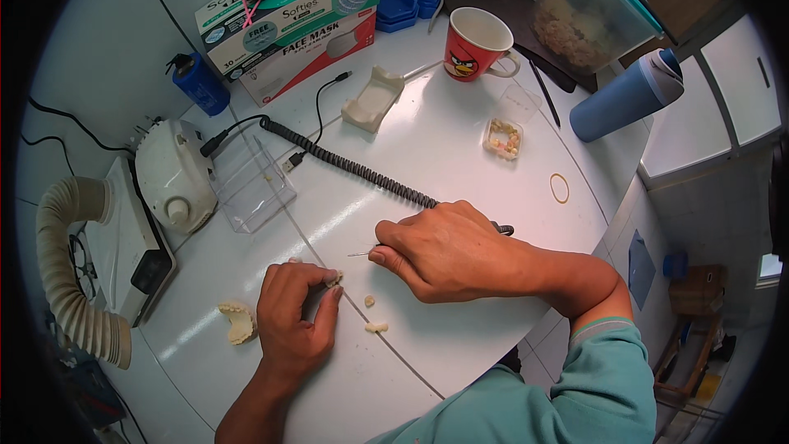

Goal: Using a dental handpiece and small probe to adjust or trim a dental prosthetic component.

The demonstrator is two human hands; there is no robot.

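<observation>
My left hand (pixel 294 312) is closed around a small cream dental piece (pixel 334 279), which peeks out between thumb and forefinger and is mostly hidden. To its right, my right hand (pixel 448 256) grips a rotary handpiece, largely covered by the fingers. Its thin metal bur (pixel 358 255) points left, a little apart from the dental piece. A coiled black cord (pixel 353 166) runs behind this hand. Between the hands and nearer me lie a small tooth-like piece (pixel 369 301) and a short cream strip (pixel 376 328). A plaster dental cast (pixel 237 323) rests left of my left hand.
A white control box (pixel 174 173) and ribbed hose (pixel 62 255) stand left, beside a clear plastic tray (pixel 255 189). Mask boxes (pixel 296 33), a beige holder (pixel 373 99), a red mug (pixel 477 45), a small container of tooth-like pieces (pixel 503 139) and a blue bottle (pixel 625 99) stand farther back.
</observation>
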